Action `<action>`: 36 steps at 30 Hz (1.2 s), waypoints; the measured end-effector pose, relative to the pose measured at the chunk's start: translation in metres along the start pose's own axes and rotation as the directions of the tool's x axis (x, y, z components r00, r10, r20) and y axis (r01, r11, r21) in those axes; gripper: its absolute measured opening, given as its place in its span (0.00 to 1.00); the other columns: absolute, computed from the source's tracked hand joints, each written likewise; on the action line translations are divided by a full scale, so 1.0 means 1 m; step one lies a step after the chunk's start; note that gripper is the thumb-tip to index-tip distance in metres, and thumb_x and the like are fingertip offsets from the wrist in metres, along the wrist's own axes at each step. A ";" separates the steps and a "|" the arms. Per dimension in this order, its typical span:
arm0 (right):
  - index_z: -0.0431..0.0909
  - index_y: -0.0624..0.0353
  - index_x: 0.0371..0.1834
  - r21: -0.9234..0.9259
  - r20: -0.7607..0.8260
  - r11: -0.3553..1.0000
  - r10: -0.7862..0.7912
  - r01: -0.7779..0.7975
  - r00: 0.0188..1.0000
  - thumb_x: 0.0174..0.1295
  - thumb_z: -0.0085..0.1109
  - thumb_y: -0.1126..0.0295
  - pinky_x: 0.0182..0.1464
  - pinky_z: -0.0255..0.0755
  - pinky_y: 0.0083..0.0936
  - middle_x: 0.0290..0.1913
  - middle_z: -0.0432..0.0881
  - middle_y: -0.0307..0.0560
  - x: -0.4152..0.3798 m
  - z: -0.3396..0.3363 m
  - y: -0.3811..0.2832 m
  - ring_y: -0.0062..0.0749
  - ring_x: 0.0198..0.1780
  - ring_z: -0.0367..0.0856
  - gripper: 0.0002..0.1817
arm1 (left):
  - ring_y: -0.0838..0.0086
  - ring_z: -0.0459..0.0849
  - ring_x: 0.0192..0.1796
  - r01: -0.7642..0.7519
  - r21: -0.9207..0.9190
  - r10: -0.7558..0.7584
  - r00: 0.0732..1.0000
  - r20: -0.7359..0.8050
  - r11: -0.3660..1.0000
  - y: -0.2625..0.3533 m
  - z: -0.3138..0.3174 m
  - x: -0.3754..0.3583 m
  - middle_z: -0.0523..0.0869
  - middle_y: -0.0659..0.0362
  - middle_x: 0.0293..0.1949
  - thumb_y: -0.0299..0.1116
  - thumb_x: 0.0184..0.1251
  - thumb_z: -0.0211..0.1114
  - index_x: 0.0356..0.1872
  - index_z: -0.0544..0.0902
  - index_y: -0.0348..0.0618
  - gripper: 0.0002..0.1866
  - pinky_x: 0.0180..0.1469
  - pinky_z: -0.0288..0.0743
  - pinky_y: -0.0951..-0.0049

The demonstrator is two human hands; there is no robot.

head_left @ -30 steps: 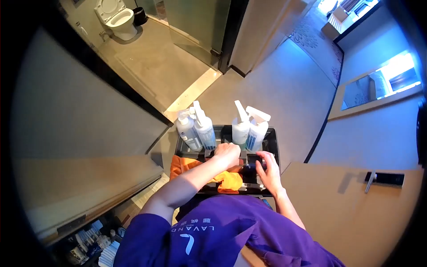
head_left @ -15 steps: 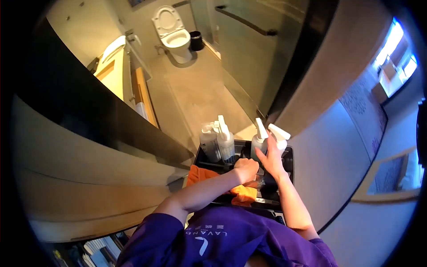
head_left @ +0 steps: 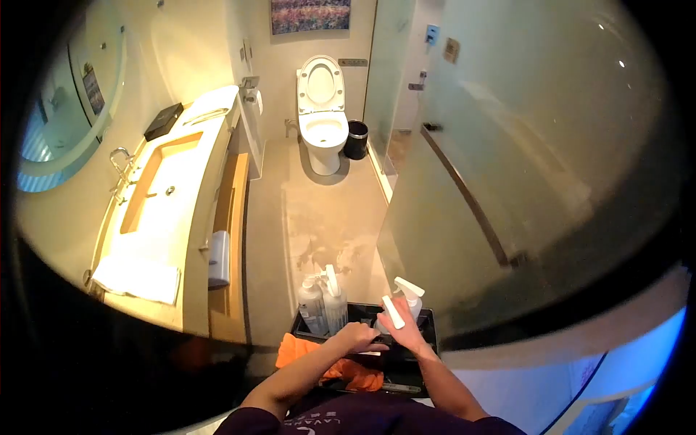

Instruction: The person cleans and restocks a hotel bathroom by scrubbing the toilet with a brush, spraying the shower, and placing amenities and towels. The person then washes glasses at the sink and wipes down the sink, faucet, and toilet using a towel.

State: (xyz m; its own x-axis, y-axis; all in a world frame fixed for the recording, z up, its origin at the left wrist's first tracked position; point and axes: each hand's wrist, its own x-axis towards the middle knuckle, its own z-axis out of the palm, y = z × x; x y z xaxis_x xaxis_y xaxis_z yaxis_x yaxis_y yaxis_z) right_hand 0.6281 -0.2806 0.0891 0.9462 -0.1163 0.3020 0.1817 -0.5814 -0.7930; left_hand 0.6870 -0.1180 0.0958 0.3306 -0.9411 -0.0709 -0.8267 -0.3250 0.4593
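Observation:
My left hand [head_left: 359,337] is closed in a fist over the middle of a black cleaning caddy [head_left: 428,348], where it appears to grip the handle; the fingers hide most of it. My right hand [head_left: 407,335] is wrapped round a spray bottle with a white trigger head [head_left: 393,312] on the caddy's right side. Just behind it stands another white spray bottle [head_left: 410,291]. On the left side of the caddy are a clear pump bottle [head_left: 312,304] and a spray bottle [head_left: 335,308]. An orange cloth [head_left: 296,351] hangs over the near left edge.
Ahead lies a bathroom floor [head_left: 319,217] with wet-looking patches. A toilet [head_left: 324,134] with its lid up stands at the back beside a black bin [head_left: 356,140]. The sink counter [head_left: 190,246] runs along the left, with folded towels [head_left: 138,279]. A glass door [head_left: 536,167] is on the right.
My view has swung toward the bathroom, and the caddy is now at the doorway. My right hand has gone from open fingers beside the spray bottle to a hold around it. My left fist stays on the caddy.

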 end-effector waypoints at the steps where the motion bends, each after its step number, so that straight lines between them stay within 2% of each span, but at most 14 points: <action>1: 0.72 0.62 0.54 0.111 -0.023 0.993 0.037 -0.035 0.999 0.56 0.63 0.66 0.57 0.64 0.30 0.51 0.70 0.56 0.015 0.033 0.004 0.45 0.54 0.70 0.23 | 0.50 0.83 0.32 0.024 0.038 -0.027 0.997 0.077 0.999 -0.041 0.000 -0.011 0.83 0.44 0.26 0.69 0.57 0.48 0.25 0.82 0.40 0.37 0.36 0.78 0.56; 2: 0.73 0.62 0.51 -0.010 -0.088 0.999 -0.039 0.038 0.995 0.56 0.61 0.68 0.54 0.66 0.27 0.49 0.73 0.52 0.064 0.035 0.030 0.38 0.52 0.73 0.20 | 0.51 0.84 0.32 0.086 0.060 -0.095 0.981 0.171 0.994 -0.075 -0.027 0.015 0.83 0.45 0.25 0.70 0.56 0.49 0.22 0.82 0.39 0.37 0.35 0.78 0.56; 3: 0.73 0.61 0.50 0.207 0.005 0.977 0.057 -0.057 0.998 0.57 0.60 0.69 0.52 0.68 0.26 0.48 0.75 0.49 0.138 -0.075 0.012 0.34 0.51 0.75 0.18 | 0.51 0.84 0.32 0.161 0.010 -0.160 0.973 0.165 0.987 -0.042 -0.093 0.097 0.83 0.45 0.25 0.71 0.55 0.49 0.23 0.82 0.39 0.38 0.36 0.78 0.56; 4: 0.73 0.61 0.49 0.362 0.018 0.922 0.141 -0.138 0.990 0.57 0.59 0.70 0.51 0.69 0.24 0.47 0.77 0.46 0.157 -0.096 -0.023 0.29 0.50 0.76 0.16 | 0.50 0.84 0.32 0.165 0.001 -0.164 0.978 0.132 0.986 -0.048 -0.101 0.098 0.83 0.45 0.25 0.71 0.54 0.49 0.24 0.83 0.39 0.38 0.37 0.78 0.56; 5: 0.73 0.59 0.49 0.280 -0.060 0.955 0.119 -0.098 0.991 0.57 0.58 0.72 0.47 0.70 0.21 0.43 0.78 0.40 0.166 -0.096 -0.047 0.23 0.46 0.77 0.16 | 0.50 0.84 0.32 0.184 -0.003 -0.183 0.977 0.109 0.983 -0.059 -0.107 0.083 0.83 0.45 0.25 0.71 0.54 0.49 0.25 0.83 0.39 0.38 0.37 0.79 0.56; 11: 0.70 0.63 0.48 0.534 -0.354 0.827 0.031 0.175 0.935 0.62 0.48 0.51 0.43 0.74 0.34 0.51 0.72 0.55 0.269 -0.121 -0.073 0.35 0.42 0.79 0.25 | 0.51 0.84 0.36 0.436 0.001 -0.431 0.889 0.155 0.900 -0.170 -0.152 0.100 0.84 0.44 0.30 0.72 0.54 0.47 0.29 0.83 0.38 0.40 0.38 0.78 0.57; 14: 0.72 0.66 0.47 0.596 -0.379 0.793 0.138 0.127 0.915 0.62 0.45 0.59 0.40 0.75 0.30 0.47 0.75 0.53 0.326 -0.118 -0.049 0.34 0.39 0.79 0.20 | 0.52 0.84 0.38 0.547 0.044 -0.547 0.825 0.144 0.836 -0.226 -0.171 0.121 0.84 0.44 0.32 0.72 0.54 0.47 0.29 0.83 0.37 0.40 0.38 0.78 0.56; 18: 0.74 0.69 0.44 0.508 -0.264 0.859 0.090 0.059 0.960 0.59 0.50 0.69 0.37 0.74 0.25 0.40 0.78 0.48 0.427 -0.103 -0.010 0.31 0.34 0.81 0.15 | 0.53 0.84 0.39 0.661 0.060 -0.662 0.737 0.134 0.748 -0.308 -0.242 0.161 0.84 0.45 0.33 0.70 0.55 0.49 0.33 0.83 0.37 0.39 0.41 0.78 0.57; 22: 0.74 0.69 0.44 0.504 -0.260 0.862 0.092 0.054 0.961 0.60 0.49 0.70 0.38 0.74 0.23 0.40 0.79 0.47 0.518 -0.090 0.009 0.28 0.34 0.81 0.14 | 0.50 0.83 0.38 0.737 0.063 -0.735 0.676 -0.053 0.673 -0.349 -0.320 0.180 0.84 0.43 0.32 0.67 0.56 0.53 0.36 0.80 0.37 0.36 0.40 0.77 0.54; 24: 0.74 0.69 0.44 0.514 -0.248 0.858 0.129 0.018 0.960 0.60 0.49 0.70 0.38 0.74 0.23 0.40 0.79 0.47 0.566 -0.094 0.019 0.28 0.35 0.81 0.14 | 0.47 0.82 0.36 0.664 -0.126 -0.676 0.718 -0.165 0.737 -0.381 -0.361 0.177 0.82 0.41 0.28 0.65 0.57 0.55 0.35 0.78 0.37 0.33 0.39 0.76 0.53; 28: 0.74 0.69 0.45 0.595 -0.260 0.803 0.202 -0.008 0.944 0.61 0.49 0.70 0.37 0.73 0.23 0.41 0.79 0.48 0.646 -0.096 0.044 0.29 0.35 0.81 0.14 | 0.46 0.82 0.34 0.841 -0.032 -0.829 0.525 -0.193 0.540 -0.445 -0.376 0.198 0.82 0.41 0.27 0.63 0.59 0.54 0.33 0.79 0.38 0.31 0.37 0.76 0.52; 30: 0.74 0.69 0.45 0.601 -0.286 0.799 0.245 -0.026 0.926 0.61 0.49 0.70 0.37 0.73 0.23 0.41 0.79 0.48 0.684 -0.092 0.067 0.29 0.35 0.81 0.14 | 0.46 0.82 0.34 0.817 -0.027 -0.802 0.559 -0.211 0.576 -0.482 -0.377 0.216 0.82 0.41 0.27 0.62 0.60 0.53 0.33 0.79 0.38 0.31 0.37 0.76 0.52; 35: 0.77 0.67 0.40 0.356 -0.294 0.920 0.275 -0.163 0.915 0.58 0.55 0.72 0.38 0.73 0.23 0.37 0.80 0.46 0.787 -0.062 0.115 0.25 0.35 0.81 0.10 | 0.48 0.82 0.36 0.854 -0.093 -0.854 0.494 -0.161 0.512 -0.606 -0.410 0.277 0.83 0.40 0.29 0.64 0.60 0.51 0.33 0.81 0.37 0.33 0.40 0.75 0.52; 36: 0.78 0.64 0.38 0.180 -0.306 0.966 0.233 -0.185 0.923 0.56 0.59 0.71 0.39 0.73 0.25 0.35 0.80 0.47 0.811 -0.051 0.132 0.31 0.35 0.81 0.09 | 0.48 0.82 0.37 0.860 -0.093 -0.860 0.486 -0.155 0.502 -0.634 -0.421 0.285 0.83 0.40 0.29 0.65 0.60 0.51 0.33 0.81 0.37 0.34 0.41 0.75 0.52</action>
State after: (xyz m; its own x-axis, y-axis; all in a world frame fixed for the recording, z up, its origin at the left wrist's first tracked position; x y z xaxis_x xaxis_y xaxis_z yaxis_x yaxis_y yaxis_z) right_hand 1.4064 -0.4928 0.2559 0.8340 -0.4891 0.2555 0.0490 -0.3955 -0.9172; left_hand 1.4970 -0.1412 0.1569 0.9424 -0.1628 -0.2920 -0.0885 -0.9637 0.2518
